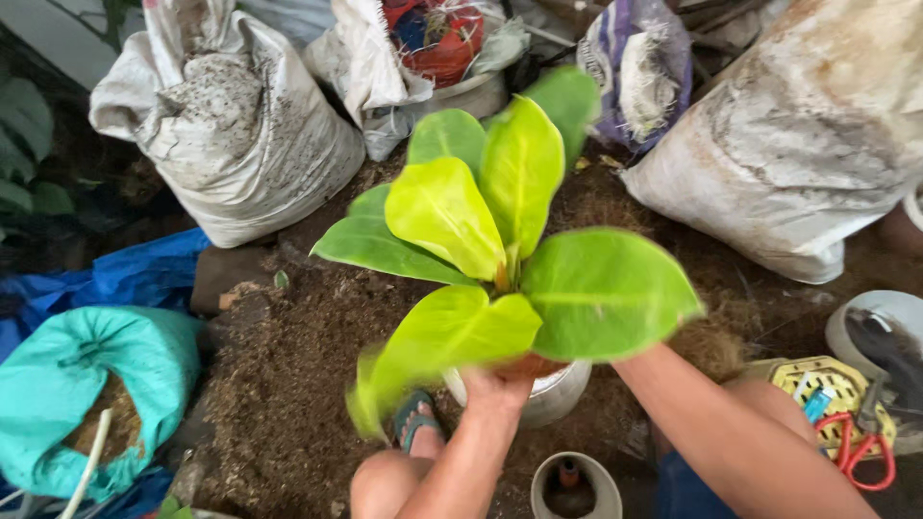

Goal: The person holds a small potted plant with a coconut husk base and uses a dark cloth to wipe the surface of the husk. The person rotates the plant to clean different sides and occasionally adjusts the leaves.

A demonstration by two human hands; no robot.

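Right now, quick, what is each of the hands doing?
Left hand: gripping the rim of the white pot of the leafy plant.
Right hand: hidden behind the leaves; only the forearm shows, so cannot be told.

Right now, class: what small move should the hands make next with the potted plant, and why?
Probably set the white pot down flat on the soil. The left hand grips its rim, the right hand is hidden under a leaf, and the plant looks blurred, so unsteady.

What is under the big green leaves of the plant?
Under the leaves shows part of a white pot, held at its rim by the left hand. The right hand and the pot's soil are covered by leaves.
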